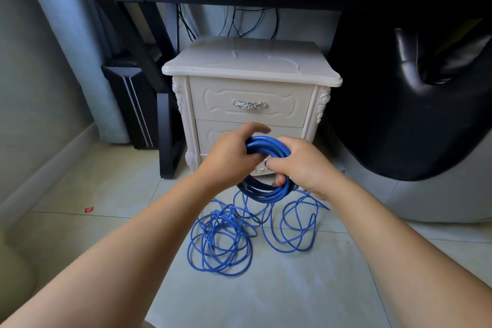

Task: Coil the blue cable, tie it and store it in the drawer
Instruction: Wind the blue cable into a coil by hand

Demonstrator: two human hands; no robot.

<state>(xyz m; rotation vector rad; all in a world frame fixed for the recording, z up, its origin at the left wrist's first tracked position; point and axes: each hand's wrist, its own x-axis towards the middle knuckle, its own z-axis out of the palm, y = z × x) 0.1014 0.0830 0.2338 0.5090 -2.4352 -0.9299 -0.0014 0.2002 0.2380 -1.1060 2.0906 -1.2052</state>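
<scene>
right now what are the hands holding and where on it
The cable's coil: left hand grips its left side, right hand its right side. The rest lies loose on the floor.

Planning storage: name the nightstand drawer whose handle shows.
The upper drawer: silver handle visible; the lower drawer's middle is behind the left hand, right hand and blue coil.
</scene>
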